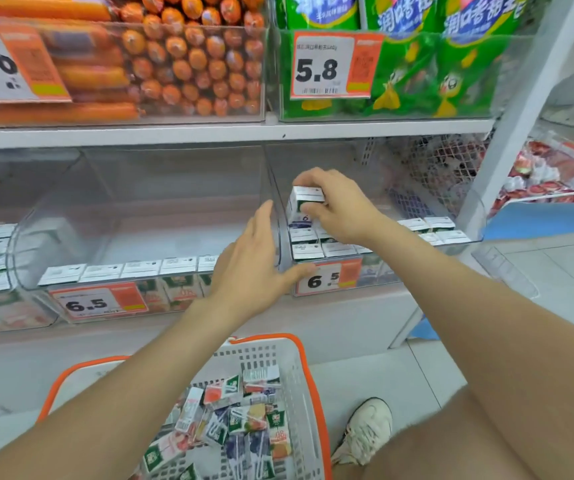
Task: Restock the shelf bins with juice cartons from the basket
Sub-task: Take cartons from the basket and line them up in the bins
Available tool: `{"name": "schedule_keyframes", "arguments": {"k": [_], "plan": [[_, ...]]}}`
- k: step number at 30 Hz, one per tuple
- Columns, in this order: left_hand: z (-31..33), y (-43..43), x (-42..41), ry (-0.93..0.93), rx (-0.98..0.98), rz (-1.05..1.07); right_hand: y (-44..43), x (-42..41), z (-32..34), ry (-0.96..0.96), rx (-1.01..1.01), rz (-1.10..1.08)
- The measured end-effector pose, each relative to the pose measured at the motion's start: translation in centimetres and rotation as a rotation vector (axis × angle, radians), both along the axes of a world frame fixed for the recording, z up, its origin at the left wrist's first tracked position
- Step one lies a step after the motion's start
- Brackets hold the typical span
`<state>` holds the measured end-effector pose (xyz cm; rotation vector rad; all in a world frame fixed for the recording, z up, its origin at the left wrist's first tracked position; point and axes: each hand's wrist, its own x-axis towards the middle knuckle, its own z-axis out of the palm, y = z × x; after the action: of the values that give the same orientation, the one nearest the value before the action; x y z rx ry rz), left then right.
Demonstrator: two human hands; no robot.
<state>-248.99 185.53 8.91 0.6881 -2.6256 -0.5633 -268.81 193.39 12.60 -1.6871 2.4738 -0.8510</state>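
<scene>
One carton [304, 202] going into the right bin [465, 233].
Right hand [337, 206] clamps it above the stacked rows; left hand [254, 268], spread and empty, braces the divider. Lower it upright, flush with neighbours; basket [299, 382] waits below.

Grocery shop aisle, white shelving [209, 133] with clear plastic bins [140, 216], orange price tags [327, 65] reading 5.8 and 6.5, packaged sausages [188, 60], orange-rimmed shopping basket [299, 375] on the floor

A: Middle bin [140, 209] open behind its single front row of cartons [122, 271].
B: Right bin [417, 188]: cartons [323, 249] pack the floor; shelf board [209, 133] caps headroom, divider wall [275, 202] between.
</scene>
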Motion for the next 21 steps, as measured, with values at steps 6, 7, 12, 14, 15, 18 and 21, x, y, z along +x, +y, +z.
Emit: {"name": "schedule_keyframes", "arguments": {"k": [6, 7, 12, 14, 15, 18, 21], "plan": [[0.0, -0.3, 0.0, 0.049, 0.04, -0.023, -1.9, -0.1, 0.0, -0.006, 0.288, 0.049], [0.0, -0.3, 0.0, 0.054, 0.051, -0.025, -2.0, -0.1, 0.2, -0.038, 0.336, 0.048], [0.3, -0.8, -0.8, 0.063, 0.095, -0.046, -1.9, 0.5, 0.9, -0.165, 0.404, -0.034], [0.3, -1.0, -0.9, 0.033, 0.122, -0.083, -1.5, 0.9, 0.8, -0.155, 0.391, -0.081], [0.3, -1.0, -0.9, 0.015, 0.143, -0.112, -1.2, 1.2, 0.6, -0.139, 0.358, -0.114], [0.7, -1.3, -0.1, -0.033, 0.135, -0.175, 0.2, 3.1, 1.1, -0.121, 0.117, -0.222], [1.1, -1.2, 1.9, 0.029, -0.026, -0.161, 1.7, 7.1, 3.0, -0.181, -0.167, -0.225]]}}
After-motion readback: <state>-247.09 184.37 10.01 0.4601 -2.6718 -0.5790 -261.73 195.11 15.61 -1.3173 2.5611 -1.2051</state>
